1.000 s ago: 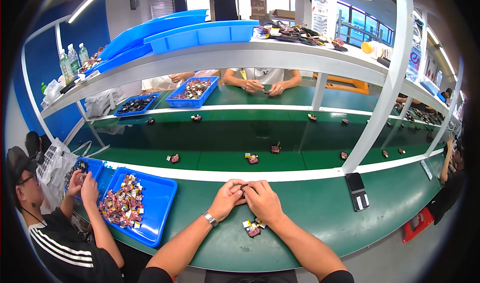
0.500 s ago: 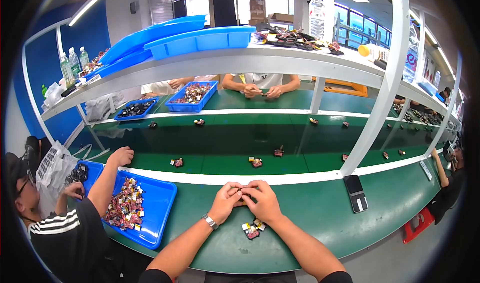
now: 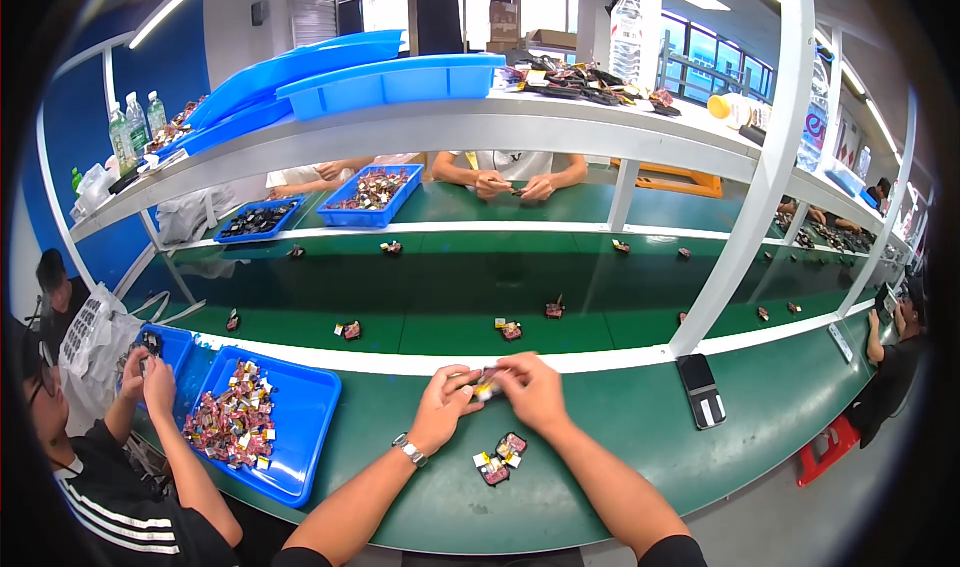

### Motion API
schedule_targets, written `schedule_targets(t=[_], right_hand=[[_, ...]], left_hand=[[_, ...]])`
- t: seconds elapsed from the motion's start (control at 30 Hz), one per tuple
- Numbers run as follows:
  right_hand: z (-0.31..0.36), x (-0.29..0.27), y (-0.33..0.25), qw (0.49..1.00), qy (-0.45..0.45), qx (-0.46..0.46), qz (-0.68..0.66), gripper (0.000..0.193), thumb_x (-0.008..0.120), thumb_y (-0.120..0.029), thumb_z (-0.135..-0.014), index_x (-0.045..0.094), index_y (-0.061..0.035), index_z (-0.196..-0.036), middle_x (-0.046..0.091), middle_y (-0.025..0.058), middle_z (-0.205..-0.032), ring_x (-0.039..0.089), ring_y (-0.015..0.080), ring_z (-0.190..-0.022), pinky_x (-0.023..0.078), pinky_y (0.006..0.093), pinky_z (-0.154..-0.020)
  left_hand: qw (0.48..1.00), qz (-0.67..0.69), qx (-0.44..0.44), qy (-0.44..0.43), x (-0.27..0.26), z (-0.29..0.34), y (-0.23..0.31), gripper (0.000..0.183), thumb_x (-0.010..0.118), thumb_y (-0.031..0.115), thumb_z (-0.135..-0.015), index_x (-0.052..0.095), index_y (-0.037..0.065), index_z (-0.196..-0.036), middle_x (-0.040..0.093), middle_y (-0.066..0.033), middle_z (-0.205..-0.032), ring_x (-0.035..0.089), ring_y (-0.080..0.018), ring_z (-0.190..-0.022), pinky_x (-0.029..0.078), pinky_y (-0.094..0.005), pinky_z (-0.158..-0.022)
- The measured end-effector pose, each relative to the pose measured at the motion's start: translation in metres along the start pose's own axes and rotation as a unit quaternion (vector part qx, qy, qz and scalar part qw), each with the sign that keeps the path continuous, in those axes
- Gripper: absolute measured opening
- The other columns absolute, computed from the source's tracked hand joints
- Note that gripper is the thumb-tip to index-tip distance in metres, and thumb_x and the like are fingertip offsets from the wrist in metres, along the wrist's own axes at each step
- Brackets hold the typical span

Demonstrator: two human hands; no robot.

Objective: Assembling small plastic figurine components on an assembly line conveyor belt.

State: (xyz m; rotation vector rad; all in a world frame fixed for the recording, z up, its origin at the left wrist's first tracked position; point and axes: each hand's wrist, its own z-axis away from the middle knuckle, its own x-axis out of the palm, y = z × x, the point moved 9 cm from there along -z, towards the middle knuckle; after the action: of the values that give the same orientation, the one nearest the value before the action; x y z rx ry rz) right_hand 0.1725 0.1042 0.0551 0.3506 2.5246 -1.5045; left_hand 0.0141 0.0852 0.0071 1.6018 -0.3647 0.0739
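Note:
My left hand [image 3: 446,407] pinches a small electronic module [image 3: 486,387] with a white and yellow part, held just above the green bench. Motion blurs its details. At its other side, the fingers of my right hand [image 3: 535,395] are curled and closed on it, partly blurred. Below my hands two similar modules lie on the bench side by side: a reddish one with white and yellow labels [image 3: 492,469] and a darker-rimmed one [image 3: 512,446].
Left of me stands a blue tray [image 3: 322,407] of modules, beside a co-worker [image 3: 110,487] handling black parts. A black case [image 3: 702,391] lies to the right. Beyond a white rail, a green conveyor [image 3: 430,307] carries scattered modules. A white shelf post [image 3: 740,187] rises at the right.
My hands have drawn slightly apart, and the module between them now shows more. The co-worker on the left has pulled an arm back from the conveyor, where another module now lies.

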Motion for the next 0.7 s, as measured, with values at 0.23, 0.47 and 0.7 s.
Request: schedule_targets(t=[0.23, 0.47, 0.7], right_hand=[[-0.066, -0.160, 0.112, 0.944, 0.197, 0.121, 0.235, 0.023, 0.077, -0.013, -0.075, 0.071, 0.0011, -0.092, 0.071, 0.0138, -0.081, 0.069, 0.0218, -0.073, 0.053, 0.0321, -0.073], [-0.099, -0.114, 0.072, 0.879, 0.094, 0.062, 0.463, 0.046, 0.070, -0.043, -0.081, 0.066, -0.0004, -0.098, 0.067, 0.0176, -0.097, 0.063, 0.0373, -0.092, 0.050, 0.0463, -0.082], [-0.114, -0.092, 0.110, 0.846, 0.085, 0.132, 0.510, 0.057, 0.080, -0.034, -0.072, 0.057, 0.0039, -0.108, 0.067, 0.0177, -0.100, 0.064, 0.0363, -0.093, 0.052, 0.0466, -0.081]], left_hand=[[0.999, -0.011, -0.003, -0.040, 0.008, -0.002, 0.000, 0.030, 0.047, 0.005, -0.098, 0.043, -0.001, -0.127, 0.052, -0.0206, -0.133, 0.055, -0.0289, -0.121, 0.052, -0.0417, -0.097], [0.998, -0.016, -0.014, -0.053, 0.005, -0.003, -0.003, 0.028, 0.048, 0.004, -0.097, 0.046, -0.002, -0.124, 0.056, -0.0205, -0.126, 0.058, -0.0271, -0.116, 0.054, -0.0398, -0.093], [0.997, 0.006, -0.019, -0.070, 0.010, -0.002, 0.003, 0.028, 0.047, 0.005, -0.097, 0.046, -0.002, -0.125, 0.057, -0.0206, -0.125, 0.060, -0.0267, -0.113, 0.055, -0.0390, -0.091]])
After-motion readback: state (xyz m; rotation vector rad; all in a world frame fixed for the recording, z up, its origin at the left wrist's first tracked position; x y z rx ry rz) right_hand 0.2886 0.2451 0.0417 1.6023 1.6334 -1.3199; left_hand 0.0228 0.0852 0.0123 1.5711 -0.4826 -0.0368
